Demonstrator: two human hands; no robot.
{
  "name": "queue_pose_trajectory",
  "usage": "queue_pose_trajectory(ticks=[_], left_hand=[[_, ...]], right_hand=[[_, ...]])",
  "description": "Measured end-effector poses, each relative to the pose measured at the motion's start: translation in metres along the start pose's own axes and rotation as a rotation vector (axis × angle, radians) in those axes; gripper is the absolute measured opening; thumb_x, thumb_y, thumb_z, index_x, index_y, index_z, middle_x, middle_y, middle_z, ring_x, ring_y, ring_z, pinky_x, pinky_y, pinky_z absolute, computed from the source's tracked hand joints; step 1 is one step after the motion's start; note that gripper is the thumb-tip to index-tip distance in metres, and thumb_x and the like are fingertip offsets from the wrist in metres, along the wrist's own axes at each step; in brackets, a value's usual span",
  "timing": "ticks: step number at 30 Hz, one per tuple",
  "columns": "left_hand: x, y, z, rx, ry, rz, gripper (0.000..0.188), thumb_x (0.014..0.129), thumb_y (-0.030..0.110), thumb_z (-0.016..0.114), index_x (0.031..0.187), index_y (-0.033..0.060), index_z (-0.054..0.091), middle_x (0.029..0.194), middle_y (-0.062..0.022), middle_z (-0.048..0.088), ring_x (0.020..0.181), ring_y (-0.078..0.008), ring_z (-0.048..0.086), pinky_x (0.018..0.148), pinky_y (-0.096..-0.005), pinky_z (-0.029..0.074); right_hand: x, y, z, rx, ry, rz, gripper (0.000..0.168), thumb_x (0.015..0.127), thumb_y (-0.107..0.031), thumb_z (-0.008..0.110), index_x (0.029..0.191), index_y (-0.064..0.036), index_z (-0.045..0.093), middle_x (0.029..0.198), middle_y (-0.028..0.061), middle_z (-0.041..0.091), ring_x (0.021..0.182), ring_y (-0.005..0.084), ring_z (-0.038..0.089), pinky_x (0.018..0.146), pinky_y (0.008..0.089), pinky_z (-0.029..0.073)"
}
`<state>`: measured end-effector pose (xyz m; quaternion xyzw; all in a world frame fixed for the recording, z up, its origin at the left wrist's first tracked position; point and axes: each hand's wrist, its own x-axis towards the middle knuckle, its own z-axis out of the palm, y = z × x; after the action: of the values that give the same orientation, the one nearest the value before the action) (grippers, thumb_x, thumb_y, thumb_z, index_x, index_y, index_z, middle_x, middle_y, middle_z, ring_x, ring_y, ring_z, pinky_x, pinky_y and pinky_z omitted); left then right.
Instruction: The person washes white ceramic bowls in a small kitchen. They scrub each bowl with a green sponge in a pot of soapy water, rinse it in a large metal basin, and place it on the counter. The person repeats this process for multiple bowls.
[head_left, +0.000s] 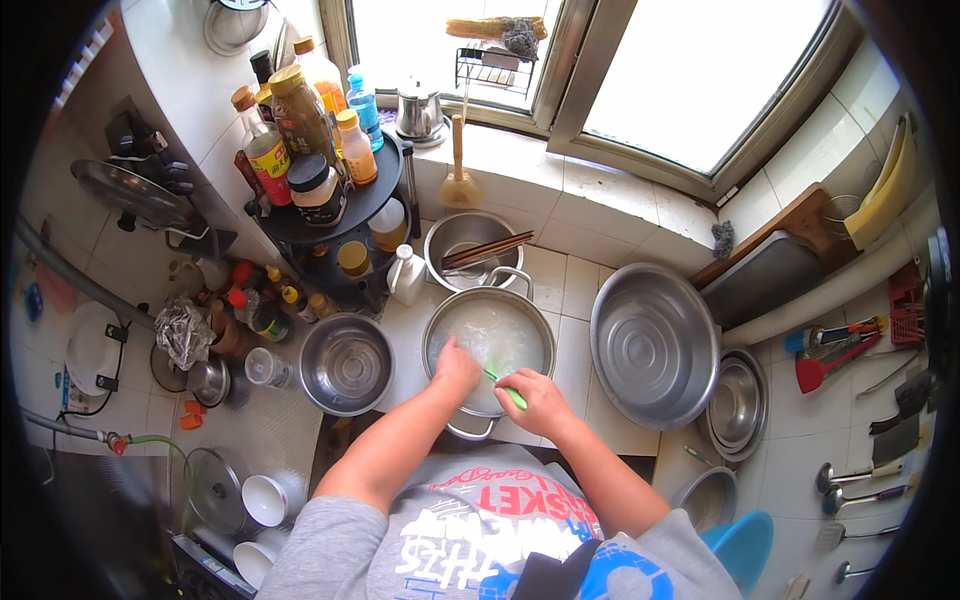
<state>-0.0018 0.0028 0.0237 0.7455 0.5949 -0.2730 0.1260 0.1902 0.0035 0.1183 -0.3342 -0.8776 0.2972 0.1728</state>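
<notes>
A two-handled steel pot holds cloudy, whitish liquid on the tiled counter before me. My left hand is at the pot's left side, its fingers at or in the liquid; whether they hold something there is hidden. My right hand grips the light green handle of a tool over the pot's near right part. The tool's far end reaches toward my left hand and into the liquid, so its kind cannot be told. Behind the pot, a steel basin holds dark wooden chopsticks.
An empty steel bowl stands left of the pot, a large steel basin to the right. A white bottle is behind left, near a black rack of bottles. Nested steel bowls stand far right.
</notes>
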Motion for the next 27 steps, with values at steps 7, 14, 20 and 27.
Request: queue_pose_trajectory(ticks=[7,14,20,27], left_hand=[[-0.016,-0.008,-0.004,-0.117,0.097,-0.042,0.034,0.095,0.026,0.048,0.113,0.0134,0.074,0.108,-0.0086,0.074,0.109,-0.0245,0.067,0.115,-0.0478,0.026],[-0.007,0.006,-0.003,-0.043,0.008,-0.018,0.033,0.096,0.026,0.048,0.112,0.0139,0.074,0.115,-0.0102,0.072,0.115,-0.0244,0.064,0.114,-0.0486,0.027],[-0.017,-0.002,-0.005,-0.165,0.052,-0.026,0.030,0.095,0.022,0.050,0.110,0.0141,0.075,0.122,-0.0089,0.069,0.119,-0.0232,0.061,0.114,-0.0478,0.027],[-0.012,0.010,-0.011,-0.036,0.001,-0.019,0.032,0.097,0.024,0.049,0.112,0.0160,0.076,0.119,-0.0054,0.071,0.122,-0.0219,0.060,0.114,-0.0465,0.027]], right_hand=[[-0.001,0.023,-0.012,0.018,0.037,-0.102,0.014,0.086,-0.015,0.071,0.094,-0.005,0.071,0.090,0.0137,0.067,0.081,0.0339,0.066,0.074,0.0410,0.054],[0.004,-0.003,0.002,0.055,-0.028,0.003,0.013,0.086,-0.016,0.070,0.093,-0.006,0.071,0.091,0.0126,0.067,0.084,0.0336,0.066,0.076,0.0408,0.055],[0.000,0.019,-0.009,-0.122,-0.053,-0.068,0.015,0.085,-0.018,0.071,0.095,-0.007,0.071,0.095,0.0111,0.067,0.087,0.0321,0.066,0.079,0.0406,0.055],[0.005,-0.002,0.004,-0.015,-0.095,0.077,0.016,0.085,-0.020,0.072,0.097,-0.008,0.072,0.101,0.0102,0.067,0.089,0.0311,0.067,0.078,0.0409,0.055]])
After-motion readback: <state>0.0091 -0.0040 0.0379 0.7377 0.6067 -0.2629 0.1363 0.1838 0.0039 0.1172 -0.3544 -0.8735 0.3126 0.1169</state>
